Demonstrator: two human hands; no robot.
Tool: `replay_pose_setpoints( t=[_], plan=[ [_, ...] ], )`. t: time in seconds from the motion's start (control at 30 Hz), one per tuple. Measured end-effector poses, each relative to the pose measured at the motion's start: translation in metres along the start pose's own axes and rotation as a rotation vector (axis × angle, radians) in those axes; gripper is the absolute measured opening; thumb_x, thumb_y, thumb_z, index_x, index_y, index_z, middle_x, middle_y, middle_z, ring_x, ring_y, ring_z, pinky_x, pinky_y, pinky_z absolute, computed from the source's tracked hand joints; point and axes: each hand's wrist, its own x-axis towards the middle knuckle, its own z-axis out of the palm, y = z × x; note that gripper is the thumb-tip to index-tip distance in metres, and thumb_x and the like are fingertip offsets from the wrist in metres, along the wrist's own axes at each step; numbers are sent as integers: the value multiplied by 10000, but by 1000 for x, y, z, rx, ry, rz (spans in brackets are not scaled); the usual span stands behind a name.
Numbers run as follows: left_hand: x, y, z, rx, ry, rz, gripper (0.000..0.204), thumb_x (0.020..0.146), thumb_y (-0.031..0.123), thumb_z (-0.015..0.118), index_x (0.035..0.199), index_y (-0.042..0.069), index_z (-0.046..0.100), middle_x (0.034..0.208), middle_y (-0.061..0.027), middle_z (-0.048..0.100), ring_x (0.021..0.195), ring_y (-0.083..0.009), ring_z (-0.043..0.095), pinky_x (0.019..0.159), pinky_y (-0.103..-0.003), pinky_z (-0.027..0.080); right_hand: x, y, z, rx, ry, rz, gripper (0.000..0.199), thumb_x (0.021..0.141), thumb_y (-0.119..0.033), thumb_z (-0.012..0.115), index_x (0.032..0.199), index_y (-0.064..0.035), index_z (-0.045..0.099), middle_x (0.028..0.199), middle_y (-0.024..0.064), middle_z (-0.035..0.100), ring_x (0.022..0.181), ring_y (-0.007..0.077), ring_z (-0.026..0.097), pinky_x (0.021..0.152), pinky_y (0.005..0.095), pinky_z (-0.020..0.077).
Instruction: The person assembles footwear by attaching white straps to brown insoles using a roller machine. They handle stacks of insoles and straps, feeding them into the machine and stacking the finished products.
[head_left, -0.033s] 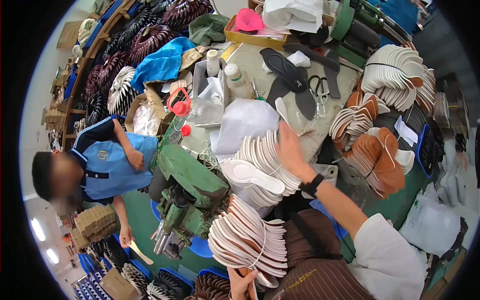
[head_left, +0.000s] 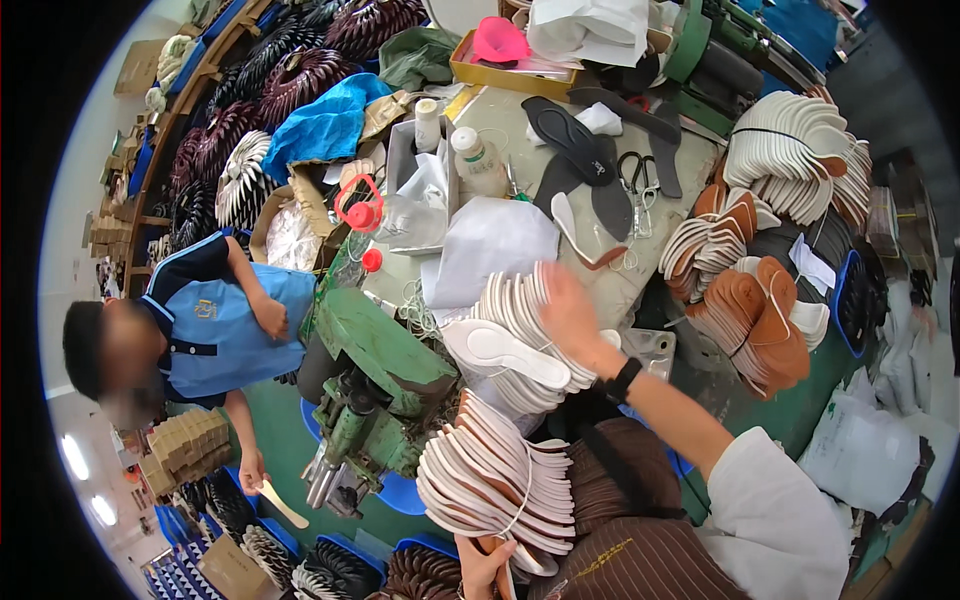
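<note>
At the lower edge, my left hand [head_left: 483,566] closes round the lower end of a bundle of white and brown insoles [head_left: 490,470], tied with a thin cord. My right hand [head_left: 572,312], with a black band at its wrist, is smeared by motion, so its fingers cannot be made out. It is at the right side of a fanned stack of white insoles [head_left: 508,298]. A single white insole [head_left: 505,352] lies across the front of that stack. Just beyond my right hand, a curved white and brown insole [head_left: 580,245] lies on the table.
Black insoles [head_left: 570,138], scissors [head_left: 637,178], bottles [head_left: 478,162] and white sheets [head_left: 495,240] lie on the table [head_left: 500,105]. A green machine [head_left: 380,350] stands at left, near another person [head_left: 220,320] holding a pale flat piece. Tied insole bundles [head_left: 745,320] are stacked at right.
My right hand has shifted slightly left and towards me, onto the edge of the white insole stack. The curved insole beyond it shows more fully. My left hand stays put.
</note>
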Motion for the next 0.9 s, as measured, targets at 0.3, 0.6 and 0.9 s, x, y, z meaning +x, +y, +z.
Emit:
replay_pose_setpoints(
  t=[0.3,0.6,0.9],
  plan=[
    [-3,5,7,-55,116,-54,841,722,1,731,1433,-4,283,1373,-142,434,1246,-259,433,1042,-356,351,-60,-60,26,-161,-198,-121,649,731,-201,741,1312,-41,500,1395,155,450,1312,354,382,1108,501,271],
    [3,3,8,-101,88,7,831,734,12,724,1436,-5,278,1392,-147,414,1260,-258,416,1047,-357,346,-71,-36,8,243,-101,-54,389,737,10,587,1123,-27,621,1105,163,640,1032,345,603,920,412,467],
    [11,-36,-10,-1,132,55,890,638,133,871,1336,-47,348,1284,-145,470,1179,-228,471,1026,-366,362,1,21,-51,-78,130,100,516,863,-106,569,1338,44,436,1293,257,502,1192,417,476,1020,447,388]
  ],
)
